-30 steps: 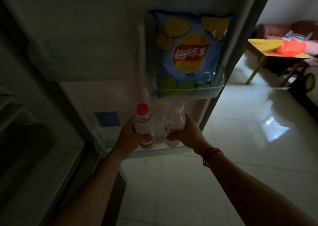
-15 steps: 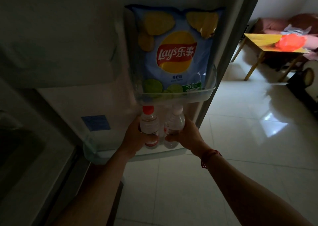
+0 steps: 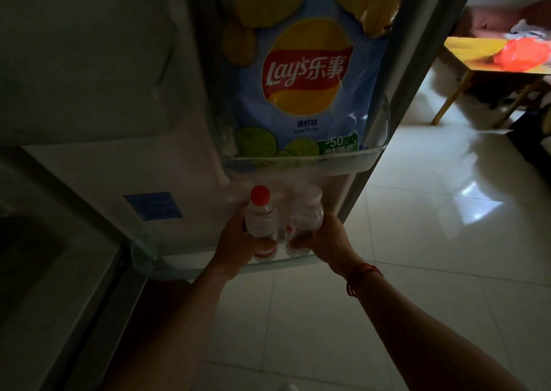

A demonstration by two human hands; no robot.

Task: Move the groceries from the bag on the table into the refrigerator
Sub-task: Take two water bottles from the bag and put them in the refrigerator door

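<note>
Bottles, red-capped point(image 3: 261, 222) and white-capped point(image 3: 307, 216), gripped by each hand's fingers, seemingly in the lower door shelf point(image 3: 167, 264).

Glossy tiled floor point(image 3: 417, 241), yellow table point(image 3: 477, 51)

Dim, murky view around the refrigerator door point(image 3: 98, 164); daylight floods in right of it, glaring off the glossy floor tiles point(image 3: 474, 208). Edges bend and soften.
</note>
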